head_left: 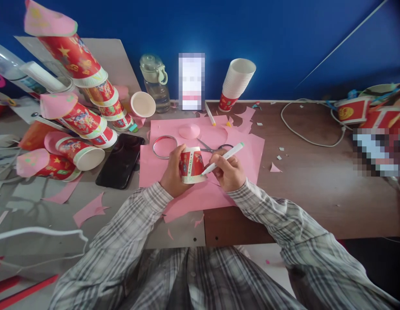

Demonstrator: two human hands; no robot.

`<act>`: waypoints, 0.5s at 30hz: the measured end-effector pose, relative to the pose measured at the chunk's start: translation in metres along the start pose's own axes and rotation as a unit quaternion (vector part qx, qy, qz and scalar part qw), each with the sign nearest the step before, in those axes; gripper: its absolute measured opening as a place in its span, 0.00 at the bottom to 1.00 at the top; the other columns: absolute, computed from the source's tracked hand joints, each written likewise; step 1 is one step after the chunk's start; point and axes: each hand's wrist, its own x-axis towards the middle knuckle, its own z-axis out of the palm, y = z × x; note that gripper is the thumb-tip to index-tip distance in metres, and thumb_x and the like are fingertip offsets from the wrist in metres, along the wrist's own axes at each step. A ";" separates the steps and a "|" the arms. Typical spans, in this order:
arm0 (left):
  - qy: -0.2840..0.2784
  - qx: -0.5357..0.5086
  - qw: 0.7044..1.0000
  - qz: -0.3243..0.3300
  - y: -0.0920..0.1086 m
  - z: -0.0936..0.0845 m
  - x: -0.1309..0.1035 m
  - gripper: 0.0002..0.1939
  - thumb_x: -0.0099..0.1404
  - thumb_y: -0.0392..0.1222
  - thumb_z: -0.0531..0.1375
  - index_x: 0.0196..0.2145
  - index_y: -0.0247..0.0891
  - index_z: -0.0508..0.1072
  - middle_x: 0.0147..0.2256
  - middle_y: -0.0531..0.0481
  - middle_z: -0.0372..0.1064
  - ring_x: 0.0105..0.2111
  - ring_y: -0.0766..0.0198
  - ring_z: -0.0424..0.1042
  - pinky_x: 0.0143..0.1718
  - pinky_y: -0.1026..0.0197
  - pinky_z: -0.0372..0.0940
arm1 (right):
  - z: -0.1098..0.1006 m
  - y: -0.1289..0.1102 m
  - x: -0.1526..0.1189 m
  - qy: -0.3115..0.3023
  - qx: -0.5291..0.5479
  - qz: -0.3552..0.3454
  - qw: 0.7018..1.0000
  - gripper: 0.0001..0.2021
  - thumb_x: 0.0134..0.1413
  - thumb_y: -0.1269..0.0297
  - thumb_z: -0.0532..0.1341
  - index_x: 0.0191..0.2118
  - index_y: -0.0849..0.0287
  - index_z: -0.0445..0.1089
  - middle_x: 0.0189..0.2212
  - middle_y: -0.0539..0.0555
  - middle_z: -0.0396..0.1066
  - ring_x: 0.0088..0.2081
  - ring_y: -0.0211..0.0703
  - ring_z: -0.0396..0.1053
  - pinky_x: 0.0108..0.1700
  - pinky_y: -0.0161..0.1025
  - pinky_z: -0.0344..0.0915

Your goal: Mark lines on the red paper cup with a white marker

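Note:
My left hand [172,174] is wrapped round the side of a red printed paper cup [192,163], held upside down with its pale rim toward me. In my right hand [230,172] is a white marker pen [227,156] with a green end. Its tip touches, or almost touches, the cup near the rim. Under both hands lie pink paper sheets [248,159]. Just beyond the cup are a pair of scissors [206,148], partly hidden by my right hand, a roll of tape [165,147] and a small pink paper cone [189,131].
Cup rockets with pink tops [90,69] stand and lie at the left, beside a black phone [120,161]. Along the blue wall are a water bottle [154,84], a lit screen [191,82] and a stack of paper cups [237,82]. A white cable [311,144] loops at the right.

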 end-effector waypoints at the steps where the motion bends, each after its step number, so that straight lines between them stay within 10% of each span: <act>1: 0.000 0.001 1.000 0.004 0.000 0.000 0.000 0.49 0.46 0.53 0.67 0.57 0.37 0.44 0.52 0.36 0.53 0.53 0.50 0.59 0.55 0.43 0.60 | 0.000 0.000 0.000 -0.001 0.010 0.015 1.000 0.12 0.41 0.58 0.63 0.20 0.60 0.63 0.11 0.44 0.54 0.13 0.30 0.49 0.15 0.31 0.50; 15: -0.009 -0.005 1.000 -0.006 -0.001 0.000 0.000 0.49 0.46 0.53 0.67 0.57 0.37 0.44 0.53 0.36 0.52 0.54 0.49 0.58 0.56 0.42 0.59 | -0.006 0.000 -0.006 -0.085 -0.107 -0.066 0.988 0.10 0.47 0.59 0.61 0.24 0.60 0.66 0.16 0.46 0.60 0.17 0.35 0.59 0.21 0.36 0.61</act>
